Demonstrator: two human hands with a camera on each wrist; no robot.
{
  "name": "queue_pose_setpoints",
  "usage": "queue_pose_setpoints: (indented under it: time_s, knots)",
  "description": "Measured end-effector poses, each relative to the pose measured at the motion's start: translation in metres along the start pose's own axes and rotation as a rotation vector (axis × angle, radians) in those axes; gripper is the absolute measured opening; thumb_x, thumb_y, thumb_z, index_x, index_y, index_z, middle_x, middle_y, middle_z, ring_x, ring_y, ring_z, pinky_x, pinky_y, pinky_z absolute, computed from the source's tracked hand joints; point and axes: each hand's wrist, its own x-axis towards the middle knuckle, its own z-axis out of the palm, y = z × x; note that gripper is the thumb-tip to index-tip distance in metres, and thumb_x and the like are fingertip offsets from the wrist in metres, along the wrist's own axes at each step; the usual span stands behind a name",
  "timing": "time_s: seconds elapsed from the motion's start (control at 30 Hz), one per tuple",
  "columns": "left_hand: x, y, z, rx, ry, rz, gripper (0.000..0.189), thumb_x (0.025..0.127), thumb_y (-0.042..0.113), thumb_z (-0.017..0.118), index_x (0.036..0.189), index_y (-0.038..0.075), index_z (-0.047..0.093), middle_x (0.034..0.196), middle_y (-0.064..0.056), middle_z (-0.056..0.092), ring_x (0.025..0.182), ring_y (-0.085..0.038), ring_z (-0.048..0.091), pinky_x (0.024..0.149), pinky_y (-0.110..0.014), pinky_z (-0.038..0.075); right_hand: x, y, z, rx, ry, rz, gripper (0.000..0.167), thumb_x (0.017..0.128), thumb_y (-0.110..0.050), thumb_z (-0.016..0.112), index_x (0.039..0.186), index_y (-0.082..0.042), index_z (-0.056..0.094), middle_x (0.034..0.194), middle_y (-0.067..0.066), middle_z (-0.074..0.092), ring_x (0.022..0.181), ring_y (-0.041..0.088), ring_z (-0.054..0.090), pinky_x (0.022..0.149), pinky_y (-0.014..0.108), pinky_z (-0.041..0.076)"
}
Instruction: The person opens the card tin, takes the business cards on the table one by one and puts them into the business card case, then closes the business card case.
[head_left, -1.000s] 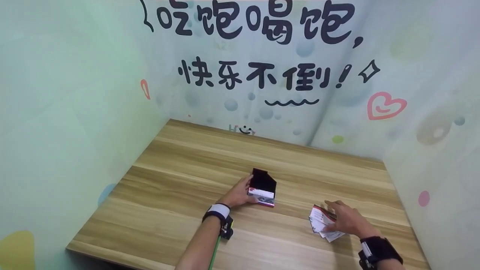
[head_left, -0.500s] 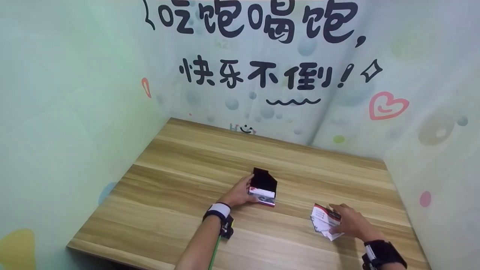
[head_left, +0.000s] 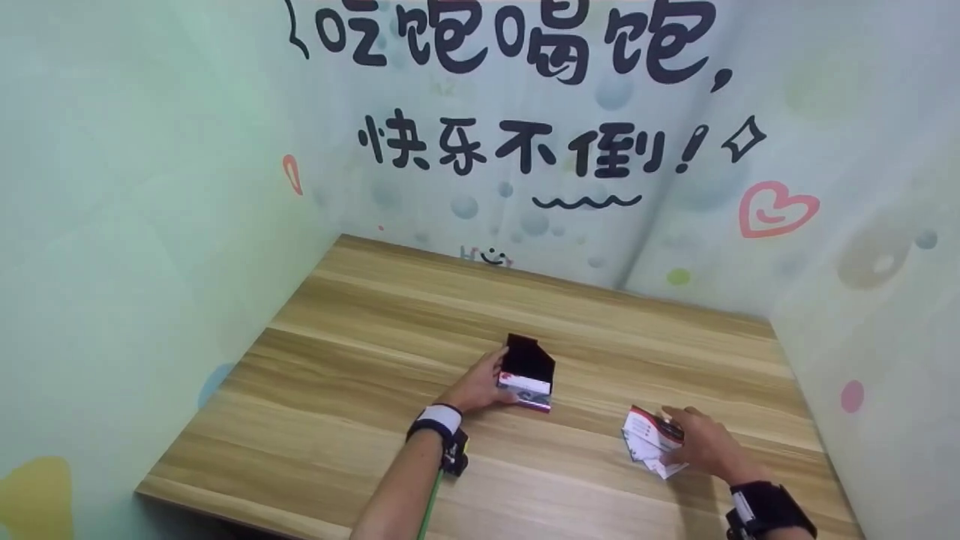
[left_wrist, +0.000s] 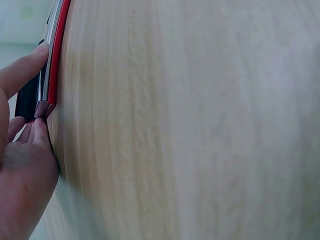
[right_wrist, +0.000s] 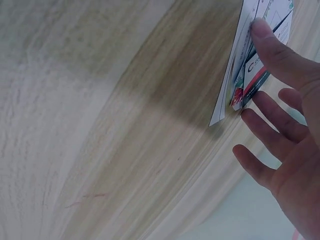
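A business card case [head_left: 527, 360] with a black inside lies opened on the table near the middle of the head view, with a white card strip showing at its near part. My left hand [head_left: 474, 386] grips its left side, thumb over the front edge. The left wrist view shows the case's red and silver edge [left_wrist: 56, 60] between thumb and fingers. Farther right, my right hand [head_left: 703, 442] pinches a fanned set of business cards [head_left: 646, 439], low over the tabletop. In the right wrist view the thumb lies across the cards [right_wrist: 252, 75] and the fingertips are at their edge.
The wood-grain table [head_left: 337, 420] fills the lower view. A printed cloth wall [head_left: 480, 187] rises behind it, and side walls stand at left and right. Each wrist wears a dark strap with a camera; a green cable [head_left: 429, 502] runs along the left forearm.
My right hand and the cards have shifted slightly right, and its fingers have drawn back a little, baring more of the top card. The left hand keeps its hold on the case.
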Motion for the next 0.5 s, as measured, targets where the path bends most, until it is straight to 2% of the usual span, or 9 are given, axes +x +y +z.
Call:
queue_pose_setpoints:
  time_s: [0.23,0.5]
  knots:
    - [0.0035,0.0014,0.0012,0.006,0.017,-0.021,0.097,0.079,-0.001,0.077,0.156,-0.005,0.02,0.16,-0.031,0.027,0.146,-0.046,0.034,0.124,-0.047,0.033,0.0022,-0.0015,-0.0027,-0.005,-0.004,0.004,0.09,0.061,-0.017,0.092,0.136,0.011,0.052,0.112,0.025,0.065,0.096,0.038,0.066,0.087,0.059,0.056]
    - [-0.0004,0.0008,-0.0001,0.018,0.02,-0.057,0.098,0.078,0.001,0.078,0.158,-0.001,0.021,0.162,-0.026,0.026,0.146,-0.043,0.035,0.124,-0.045,0.034,0.0033,-0.0042,-0.002,0.001,-0.025,0.006,0.091,0.062,-0.015,0.091,0.137,0.013,0.049,0.116,0.03,0.064,0.101,0.042,0.065,0.091,0.061,0.054]
